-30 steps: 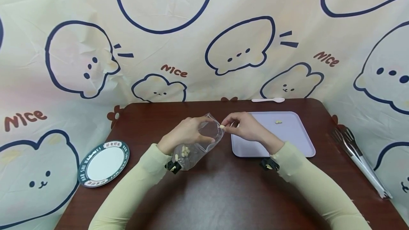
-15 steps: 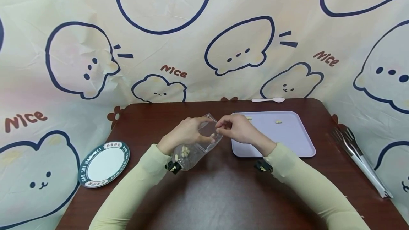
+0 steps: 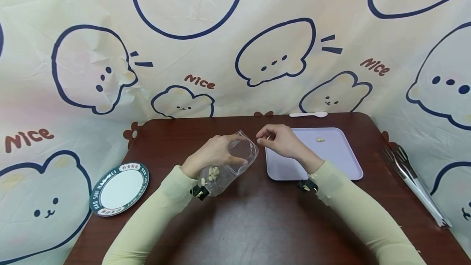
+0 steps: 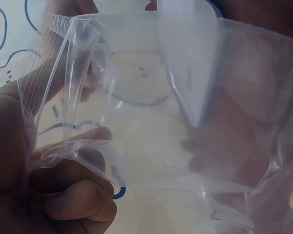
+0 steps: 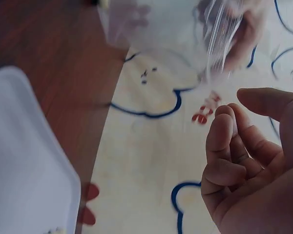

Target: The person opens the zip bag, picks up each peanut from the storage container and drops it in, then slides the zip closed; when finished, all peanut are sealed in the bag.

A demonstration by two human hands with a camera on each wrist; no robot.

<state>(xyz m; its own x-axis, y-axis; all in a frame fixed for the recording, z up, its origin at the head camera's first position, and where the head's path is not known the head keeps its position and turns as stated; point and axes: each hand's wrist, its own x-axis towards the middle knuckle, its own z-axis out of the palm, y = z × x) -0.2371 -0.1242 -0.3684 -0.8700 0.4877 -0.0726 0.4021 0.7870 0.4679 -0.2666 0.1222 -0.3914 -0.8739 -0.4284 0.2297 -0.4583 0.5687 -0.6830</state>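
Observation:
In the head view my left hand [image 3: 213, 152] grips a clear plastic zip bag [image 3: 226, 181] near its mouth, which is spread wide. Several pale peanuts [image 3: 212, 174] lie at the bag's lower end. Ridged lines along the edge of the bag [image 4: 136, 117] show in the left wrist view. Just right of the mouth, apart from it, hovers my right hand [image 3: 281, 140]. Seen from the right wrist, the right hand [image 5: 259, 161] holds nothing, its fingers loosely bent and the thumb away from them. A peanut [image 3: 321, 140] lies on the lilac tray [image 3: 327, 167].
At the left table edge is a round plate [image 3: 121, 189] with a green rim. Metal tongs [image 3: 417, 189] lie along the right edge. A white spoon [image 3: 309, 115] lies at the back edge. A patterned cloth [image 3: 272, 52] hangs around the brown table [image 3: 235, 224].
My right hand pinched a peanut at the bag's mouth, let it go into the bag, then drew back to the right with nothing held. The left hand has kept its place.

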